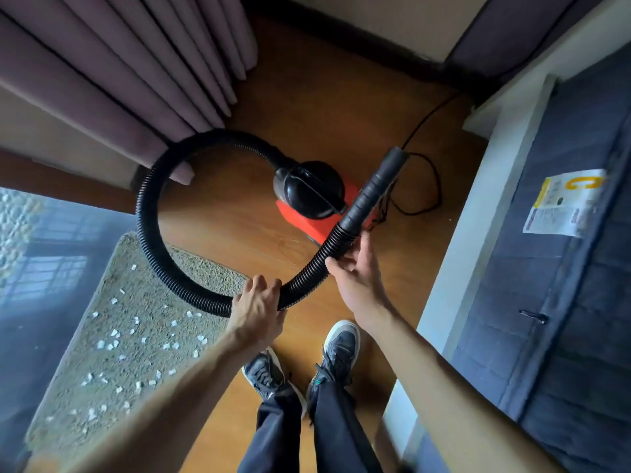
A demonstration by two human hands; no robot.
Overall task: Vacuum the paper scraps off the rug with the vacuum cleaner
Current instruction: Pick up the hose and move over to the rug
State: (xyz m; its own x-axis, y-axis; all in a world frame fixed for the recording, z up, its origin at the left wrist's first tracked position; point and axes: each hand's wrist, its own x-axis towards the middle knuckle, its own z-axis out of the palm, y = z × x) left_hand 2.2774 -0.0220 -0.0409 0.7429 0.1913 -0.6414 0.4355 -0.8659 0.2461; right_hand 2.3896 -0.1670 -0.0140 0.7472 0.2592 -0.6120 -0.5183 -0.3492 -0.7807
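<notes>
A red and black vacuum cleaner [309, 196] stands on the wooden floor ahead of me. Its black ribbed hose [146, 213] loops up to the left and back down to my hands. My left hand [256, 308] grips the hose at the bottom of the loop. My right hand [355, 268] holds the hose just below the black rigid nozzle tube [374, 187], which points up and away. A beige shaggy rug [129, 343] lies at the lower left, strewn with several white paper scraps [112, 343].
Purple curtains [136, 73] hang at the upper left. A dark quilted mattress [573, 268] with a label stands along the right. The black power cord [426, 186] coils on the floor behind the vacuum. My two shoes [304, 363] stand on the wood beside the rug.
</notes>
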